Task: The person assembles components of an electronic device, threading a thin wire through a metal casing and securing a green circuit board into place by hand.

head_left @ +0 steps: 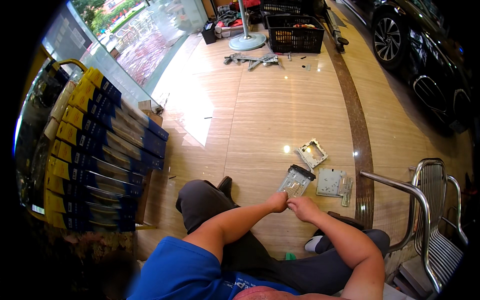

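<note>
My left hand point(278, 202) and my right hand point(302, 208) meet low over the floor, fingers curled and pinched together. Both close on the near end of a flat silver metal electronic unit point(294, 184) with a black strip along its far edge. My fingertips hide that end, so any small part or tool there cannot be made out. Just beyond the unit lies a pale rectangular frame point(313, 153) with an open middle. To the right rests a grey metal cover plate point(330, 182), with a narrow perforated metal strip point(346, 191) against its right edge.
A rack of blue-and-yellow packages point(95, 150) stands at left, a steel chair point(430, 210) at right. Farther off are grey metal parts point(255, 61), a round pole base point(247, 42) and a black crate point(295, 34). A black car point(425, 55) is parked at far right.
</note>
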`<state>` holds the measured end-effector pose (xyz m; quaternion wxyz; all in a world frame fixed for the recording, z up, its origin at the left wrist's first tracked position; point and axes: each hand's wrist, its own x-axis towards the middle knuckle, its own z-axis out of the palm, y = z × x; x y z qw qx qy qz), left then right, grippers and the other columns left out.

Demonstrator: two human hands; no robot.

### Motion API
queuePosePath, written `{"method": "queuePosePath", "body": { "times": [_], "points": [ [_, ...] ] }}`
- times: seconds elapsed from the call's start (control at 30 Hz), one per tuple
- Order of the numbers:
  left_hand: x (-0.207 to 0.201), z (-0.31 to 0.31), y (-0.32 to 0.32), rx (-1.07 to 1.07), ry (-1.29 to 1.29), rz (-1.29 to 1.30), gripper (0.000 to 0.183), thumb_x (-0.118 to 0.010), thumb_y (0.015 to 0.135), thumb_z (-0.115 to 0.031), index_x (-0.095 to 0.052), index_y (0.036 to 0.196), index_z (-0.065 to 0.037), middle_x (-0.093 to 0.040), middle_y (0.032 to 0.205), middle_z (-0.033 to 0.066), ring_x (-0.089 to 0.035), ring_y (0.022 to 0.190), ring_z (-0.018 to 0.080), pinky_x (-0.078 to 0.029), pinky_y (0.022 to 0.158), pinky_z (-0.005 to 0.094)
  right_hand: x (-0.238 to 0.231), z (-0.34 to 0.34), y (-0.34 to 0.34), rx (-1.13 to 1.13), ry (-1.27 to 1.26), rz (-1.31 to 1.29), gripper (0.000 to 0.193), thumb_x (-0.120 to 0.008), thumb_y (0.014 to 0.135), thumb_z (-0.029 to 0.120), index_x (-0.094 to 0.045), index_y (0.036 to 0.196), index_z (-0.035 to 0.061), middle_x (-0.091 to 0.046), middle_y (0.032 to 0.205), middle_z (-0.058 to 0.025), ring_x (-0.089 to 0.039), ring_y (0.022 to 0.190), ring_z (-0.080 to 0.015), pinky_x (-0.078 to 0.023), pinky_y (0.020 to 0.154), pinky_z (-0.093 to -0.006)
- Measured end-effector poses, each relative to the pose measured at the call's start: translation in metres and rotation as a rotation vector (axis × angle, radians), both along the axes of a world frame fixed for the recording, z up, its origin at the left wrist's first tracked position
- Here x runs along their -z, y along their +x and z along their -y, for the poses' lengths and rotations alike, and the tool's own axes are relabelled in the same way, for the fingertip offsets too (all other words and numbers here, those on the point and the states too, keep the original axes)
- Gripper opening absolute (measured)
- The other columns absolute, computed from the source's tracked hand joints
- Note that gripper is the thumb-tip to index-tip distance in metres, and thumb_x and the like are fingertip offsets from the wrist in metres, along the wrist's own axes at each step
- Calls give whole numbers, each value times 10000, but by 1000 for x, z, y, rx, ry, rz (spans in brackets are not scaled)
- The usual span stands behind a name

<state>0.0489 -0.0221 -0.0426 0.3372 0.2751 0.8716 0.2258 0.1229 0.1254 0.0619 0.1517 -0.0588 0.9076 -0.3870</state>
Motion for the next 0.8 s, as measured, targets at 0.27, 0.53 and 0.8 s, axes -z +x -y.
{"method": "queuePosePath", "body": {
  "times": [0.27,0.53,0.8],
  "points": [
    [-5,-3,2,-34,17,28,316,-663,812,-293,-647,885,14,-651,953,271,-632,931,413,-512,794,478,-9,-3,-3,118,168,87,272,-618,866,316,-675,833,52,-656,804,-202,-632,781,-394,-499,703,-476],
    [8,1,-1,-48,20,16,284,-637,819,-267,-643,865,13,-647,927,281,-634,901,425,-511,777,493,-23,4,-5,-33,211,98,225,-567,892,253,-635,929,41,-655,908,-200,-627,871,-388,-494,736,-482],
    [2,-1,1,-17,52,18,289,-658,801,-284,-643,867,-3,-649,937,274,-629,920,425,-512,781,490,9,-1,5,-89,94,-21,217,-550,890,190,-657,1055,98,-650,897,-204,-616,881,-393,-492,766,-473]
  ]
}}
